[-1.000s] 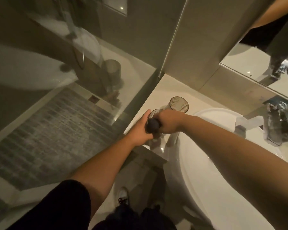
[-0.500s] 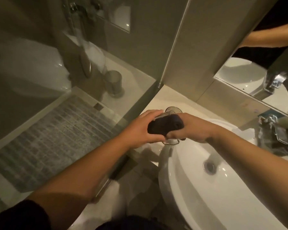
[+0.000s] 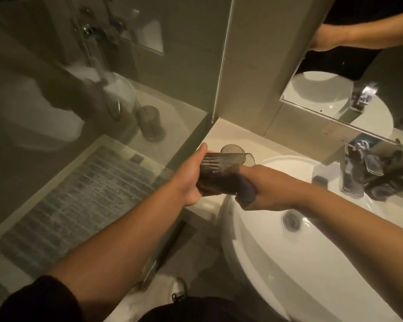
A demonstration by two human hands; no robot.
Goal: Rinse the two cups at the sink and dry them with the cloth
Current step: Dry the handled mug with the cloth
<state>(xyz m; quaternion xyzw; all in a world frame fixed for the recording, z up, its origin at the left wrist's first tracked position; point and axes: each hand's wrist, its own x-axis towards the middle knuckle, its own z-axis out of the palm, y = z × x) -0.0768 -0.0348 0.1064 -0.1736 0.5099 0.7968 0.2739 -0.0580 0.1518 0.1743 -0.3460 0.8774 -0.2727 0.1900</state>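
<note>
My left hand (image 3: 191,180) grips a ribbed, smoky transparent cup (image 3: 221,168) that lies on its side, mouth pointing right, above the counter's edge by the basin. My right hand (image 3: 268,189) holds a dark cloth (image 3: 246,191) bunched against the cup's underside and mouth end. A second ribbed cup (image 3: 232,149) stands upright on the counter just behind the held one; only its rim shows.
The white basin (image 3: 277,263) with its drain (image 3: 290,220) lies below my right arm. A chrome tap (image 3: 354,175) and dark bottles (image 3: 391,182) stand at the right. A mirror (image 3: 323,96) hangs above. A glass shower panel (image 3: 102,135) borders the counter on the left.
The cup has been lifted off the counter and tipped onto its side in my left hand. My right hand with the cloth shifted from over the cup to its lower right end.
</note>
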